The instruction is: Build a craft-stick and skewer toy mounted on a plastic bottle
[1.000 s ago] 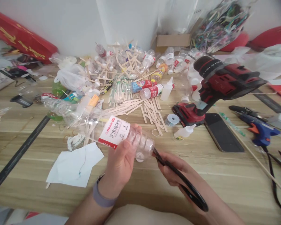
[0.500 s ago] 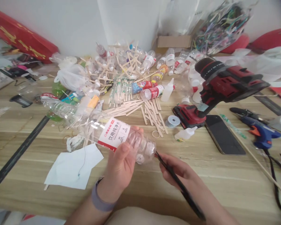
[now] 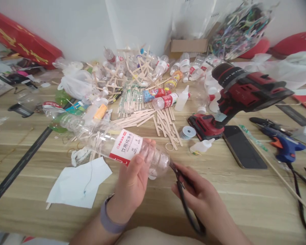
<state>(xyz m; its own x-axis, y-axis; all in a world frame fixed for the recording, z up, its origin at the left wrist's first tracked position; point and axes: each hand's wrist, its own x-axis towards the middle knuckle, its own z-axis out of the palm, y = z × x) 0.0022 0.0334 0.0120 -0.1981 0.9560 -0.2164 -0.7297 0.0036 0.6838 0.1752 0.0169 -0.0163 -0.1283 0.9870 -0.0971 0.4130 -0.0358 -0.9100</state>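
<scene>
While pinching scissors (image 3: pixel 177 174) in right grip (image 3: pixel 202 194), held bottle (image 3: pixel 122 148), probably light and kinda squashy, by stiffer ribs (image 3: pixel 153 157) in left grip (image 3: pixel 133 180).

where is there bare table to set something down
Bare wood shows between the right hand, the phone and the long thin stick; a smaller patch lies between the white paper and the black strip. Beyond the hands it is crowded with wooden sticks and plastic bottles.
</scene>
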